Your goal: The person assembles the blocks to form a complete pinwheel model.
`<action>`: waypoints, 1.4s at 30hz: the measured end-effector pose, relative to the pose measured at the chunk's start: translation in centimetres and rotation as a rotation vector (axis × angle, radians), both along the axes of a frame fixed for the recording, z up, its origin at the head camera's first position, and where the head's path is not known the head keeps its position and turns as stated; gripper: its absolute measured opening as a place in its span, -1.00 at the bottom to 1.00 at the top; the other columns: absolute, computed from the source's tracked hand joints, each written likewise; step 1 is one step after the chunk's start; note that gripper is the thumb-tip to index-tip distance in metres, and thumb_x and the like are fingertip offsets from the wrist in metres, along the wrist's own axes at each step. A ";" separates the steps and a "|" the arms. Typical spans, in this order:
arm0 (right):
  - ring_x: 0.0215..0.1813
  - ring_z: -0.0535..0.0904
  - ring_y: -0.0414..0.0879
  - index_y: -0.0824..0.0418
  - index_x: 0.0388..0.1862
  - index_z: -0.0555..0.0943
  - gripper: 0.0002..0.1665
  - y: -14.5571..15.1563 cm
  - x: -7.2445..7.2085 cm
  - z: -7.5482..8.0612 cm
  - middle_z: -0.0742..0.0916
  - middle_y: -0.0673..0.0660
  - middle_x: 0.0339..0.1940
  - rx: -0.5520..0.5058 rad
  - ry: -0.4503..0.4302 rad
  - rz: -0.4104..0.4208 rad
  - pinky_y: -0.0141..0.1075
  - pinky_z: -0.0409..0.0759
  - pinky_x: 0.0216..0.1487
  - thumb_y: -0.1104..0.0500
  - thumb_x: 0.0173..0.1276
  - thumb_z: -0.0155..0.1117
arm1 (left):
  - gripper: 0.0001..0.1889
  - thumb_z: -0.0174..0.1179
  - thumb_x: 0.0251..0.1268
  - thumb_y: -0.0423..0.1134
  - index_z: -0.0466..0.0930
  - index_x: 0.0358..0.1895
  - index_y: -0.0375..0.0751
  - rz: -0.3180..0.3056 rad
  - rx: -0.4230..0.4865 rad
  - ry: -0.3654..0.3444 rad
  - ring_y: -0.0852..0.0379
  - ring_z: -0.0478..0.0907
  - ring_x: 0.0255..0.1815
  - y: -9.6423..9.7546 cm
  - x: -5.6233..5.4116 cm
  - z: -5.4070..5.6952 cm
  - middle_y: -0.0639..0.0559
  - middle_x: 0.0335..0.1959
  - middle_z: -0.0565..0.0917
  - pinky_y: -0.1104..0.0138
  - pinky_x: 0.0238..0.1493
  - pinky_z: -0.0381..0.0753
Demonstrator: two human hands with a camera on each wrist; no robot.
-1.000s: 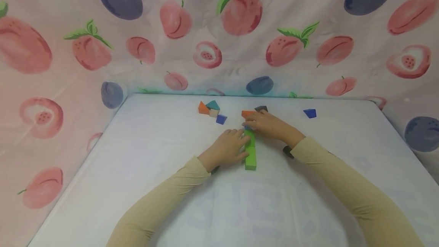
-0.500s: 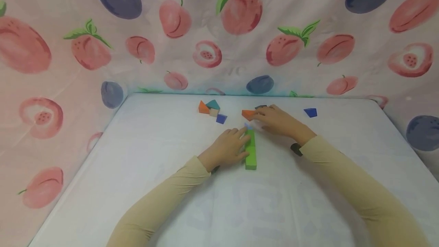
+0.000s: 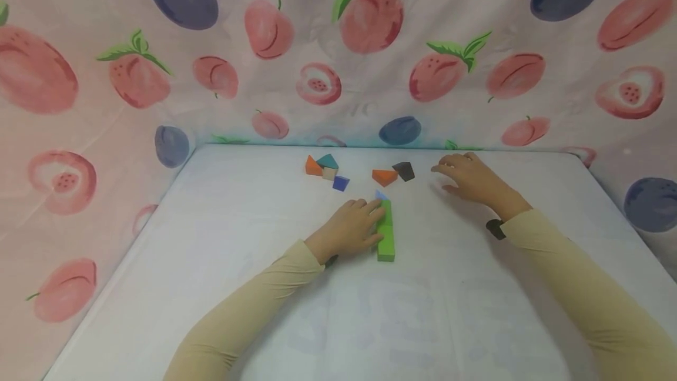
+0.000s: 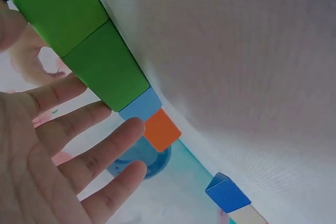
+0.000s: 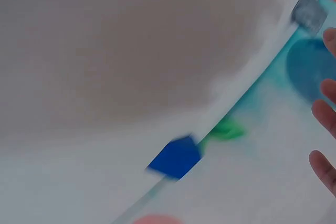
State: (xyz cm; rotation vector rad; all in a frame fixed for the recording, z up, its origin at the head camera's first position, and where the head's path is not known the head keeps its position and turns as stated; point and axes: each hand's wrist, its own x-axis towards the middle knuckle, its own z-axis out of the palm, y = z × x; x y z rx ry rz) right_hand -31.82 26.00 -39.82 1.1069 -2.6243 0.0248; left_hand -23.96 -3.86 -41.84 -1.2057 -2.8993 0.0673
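Observation:
My left hand [image 3: 349,228] lies along the left side of two green blocks [image 3: 386,243] set end to end, its fingers extended and its fingertips against them. A light blue block [image 4: 142,103] touches the far end of the green row. Beyond it an orange block [image 3: 384,177] stands beside a dark grey block [image 3: 405,171]. My right hand [image 3: 473,180] hovers to the right of these, fingers spread and holding nothing. A dark blue block [image 5: 177,157] shows in the right wrist view; in the head view the right hand covers it.
At the back, left of the row, sit an orange block [image 3: 312,166], a teal triangular block [image 3: 328,161], a beige block [image 3: 329,173] and a blue block [image 3: 341,183]. A fruit-print cloth [image 3: 365,93] rises behind the white table [image 3: 238,204].
My right hand has moved away from the light blue and orange blocks to the right, uncovering the dark grey block and covering the dark blue one. The left hand has stayed put.

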 end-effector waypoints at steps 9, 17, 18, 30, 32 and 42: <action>0.04 0.52 0.20 0.26 -0.08 0.62 -0.58 4.5 -0.9 -0.4 0.67 0.28 -0.11 0.010 -0.044 -0.187 0.18 0.38 0.01 0.24 0.02 0.44 | -0.48 -0.02 0.35 0.13 0.32 0.23 -0.09 0.010 -0.011 -0.004 0.02 0.44 0.19 0.1 0.1 0.2 -0.04 0.36 0.36 0.20 0.23 0.42; 0.06 0.51 0.25 0.31 -0.05 0.59 -0.55 5.8 -1.5 -0.7 0.66 0.32 -0.10 0.046 -0.092 -0.277 0.25 0.36 0.04 0.25 0.04 0.42 | -0.47 -0.03 0.35 0.13 0.31 0.26 -0.09 0.009 -0.004 -0.005 0.03 0.44 0.20 0.0 0.1 0.0 -0.04 0.37 0.35 0.21 0.24 0.41; 0.04 0.52 0.26 0.32 -0.06 0.59 -0.56 5.9 -1.6 -0.7 0.66 0.32 -0.12 0.049 -0.093 -0.280 0.25 0.36 0.03 0.26 0.03 0.42 | -0.47 -0.03 0.35 0.13 0.31 0.26 -0.10 0.008 -0.002 -0.004 0.02 0.44 0.20 0.0 0.1 0.0 -0.04 0.37 0.35 0.21 0.24 0.41; -0.05 0.54 0.29 0.35 0.01 0.54 -0.52 6.2 -2.7 -1.1 0.64 0.37 -0.19 0.176 -0.169 -0.374 0.25 0.39 -0.08 0.17 0.12 0.34 | -0.48 -0.02 0.35 0.13 0.32 0.24 -0.08 0.007 0.001 -0.004 0.03 0.45 0.18 -0.1 0.2 0.1 -0.03 0.36 0.35 0.22 0.22 0.42; -0.09 0.54 0.30 0.35 0.00 0.53 -0.54 6.2 -2.9 -1.2 0.64 0.37 -0.22 0.201 -0.181 -0.387 0.26 0.40 -0.08 0.15 0.15 0.31 | -0.49 -0.03 0.35 0.12 0.32 0.24 -0.08 0.008 0.001 -0.007 0.04 0.44 0.18 -0.1 0.2 0.1 -0.03 0.36 0.35 0.22 0.22 0.42; -0.07 0.56 0.24 0.28 -0.07 0.57 -0.63 5.7 -3.1 -1.5 0.67 0.29 -0.21 0.204 -0.130 -0.300 0.24 0.39 0.00 0.20 0.13 0.36 | -0.50 -0.02 0.35 0.12 0.33 0.22 -0.08 0.009 0.007 0.002 0.04 0.46 0.16 -0.1 0.2 0.0 -0.03 0.36 0.36 0.23 0.21 0.43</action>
